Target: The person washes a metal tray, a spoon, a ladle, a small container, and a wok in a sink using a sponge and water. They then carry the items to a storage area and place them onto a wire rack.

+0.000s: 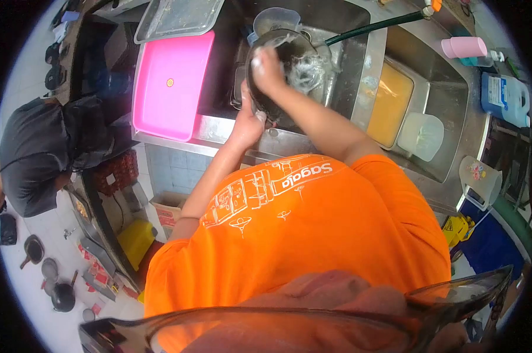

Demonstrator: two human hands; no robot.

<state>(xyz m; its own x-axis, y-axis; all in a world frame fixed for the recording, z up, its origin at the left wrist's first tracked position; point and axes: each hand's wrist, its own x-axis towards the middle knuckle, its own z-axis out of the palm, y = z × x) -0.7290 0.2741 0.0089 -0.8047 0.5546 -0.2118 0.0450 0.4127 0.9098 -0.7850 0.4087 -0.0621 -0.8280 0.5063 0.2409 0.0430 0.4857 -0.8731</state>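
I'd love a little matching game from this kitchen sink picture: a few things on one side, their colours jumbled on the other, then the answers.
Things:
1. tray
2. shirt
3. jug
4. hose

Colours:
A. blue
B. dark green
C. bright pink
D. orange

Pairs: 1-C, 2-D, 3-A, 4-B.

The left hand holds the dark pan at its lower edge over the sink, while the right hand rubs inside it.
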